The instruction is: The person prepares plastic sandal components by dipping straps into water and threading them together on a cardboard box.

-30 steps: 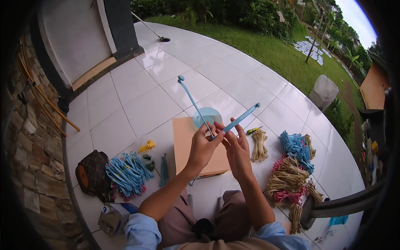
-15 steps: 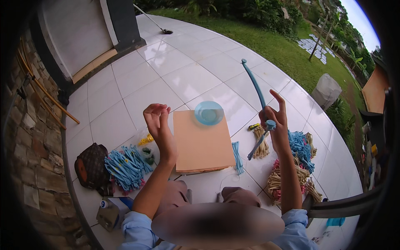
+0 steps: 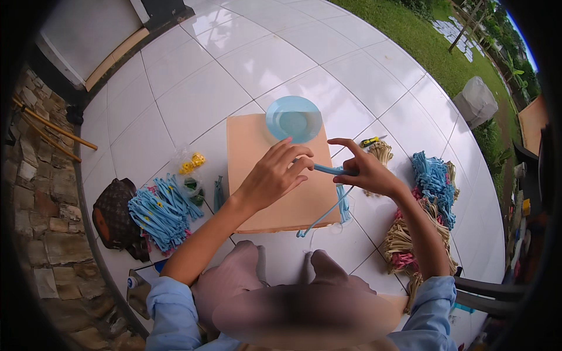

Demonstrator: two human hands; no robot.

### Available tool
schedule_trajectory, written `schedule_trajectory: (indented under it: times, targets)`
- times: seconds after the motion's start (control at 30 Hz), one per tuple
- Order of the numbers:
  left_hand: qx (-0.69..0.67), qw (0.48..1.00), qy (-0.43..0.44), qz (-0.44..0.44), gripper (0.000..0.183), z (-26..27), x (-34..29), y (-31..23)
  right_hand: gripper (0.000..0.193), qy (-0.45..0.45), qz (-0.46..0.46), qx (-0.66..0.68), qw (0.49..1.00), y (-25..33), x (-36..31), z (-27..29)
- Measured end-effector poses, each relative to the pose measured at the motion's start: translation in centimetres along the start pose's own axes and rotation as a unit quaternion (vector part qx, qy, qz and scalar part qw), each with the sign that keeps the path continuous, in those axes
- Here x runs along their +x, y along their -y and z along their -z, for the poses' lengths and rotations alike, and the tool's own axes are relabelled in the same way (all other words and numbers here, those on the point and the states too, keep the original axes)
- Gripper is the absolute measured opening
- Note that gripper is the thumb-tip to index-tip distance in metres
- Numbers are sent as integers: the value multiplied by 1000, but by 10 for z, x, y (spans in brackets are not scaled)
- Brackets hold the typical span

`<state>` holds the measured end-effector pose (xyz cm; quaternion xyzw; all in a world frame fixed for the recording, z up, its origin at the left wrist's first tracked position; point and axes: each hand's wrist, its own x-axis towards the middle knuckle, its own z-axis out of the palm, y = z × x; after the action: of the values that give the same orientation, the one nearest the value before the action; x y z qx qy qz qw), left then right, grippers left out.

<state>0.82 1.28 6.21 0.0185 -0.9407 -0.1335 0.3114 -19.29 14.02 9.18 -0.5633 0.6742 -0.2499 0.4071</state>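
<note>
A blue cord-like strip stretches between my two hands above a tan board. My right hand grips it between thumb and fingers, with the index finger raised off it. A thin tail of the strip hangs below that hand, over the board's near right corner. My left hand has its bent fingers around the strip's other end, which they partly hide. Beyond the hands, a translucent light-blue bowl rests on the board's far edge. More light-blue strips lie against the board's right side.
To the left sit a heap of light-blue strips, yellow pieces in a clear bag and a brown bag. On the right are blue bundles, beige bundles and a yellow-and-black screwdriver. White tiles surround everything.
My hands have come together over the board. The strip, upright in my right hand before, now lies nearly level, its other end at my left hand's fingers. The view has tilted down.
</note>
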Motion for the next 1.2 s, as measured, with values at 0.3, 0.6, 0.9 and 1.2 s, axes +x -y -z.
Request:
schedule_trajectory:
  times: [0.3,0.6,0.9,1.2]
  targets:
    - [-120,981,90,124,23,-31,-21,42,77,42,81,50,995,-54,34,12]
    - [-26,987,99,121,33,-36,-23,54,70,-45,86,185,978,-83,59,-1]
    - [8,985,113,133,40,-44,-24,51,65,-87,91,202,971,-91,56,-11]
    - [-9,981,123,153,37,-43,-22,49,73,-141,139,176,964,-101,51,-25]
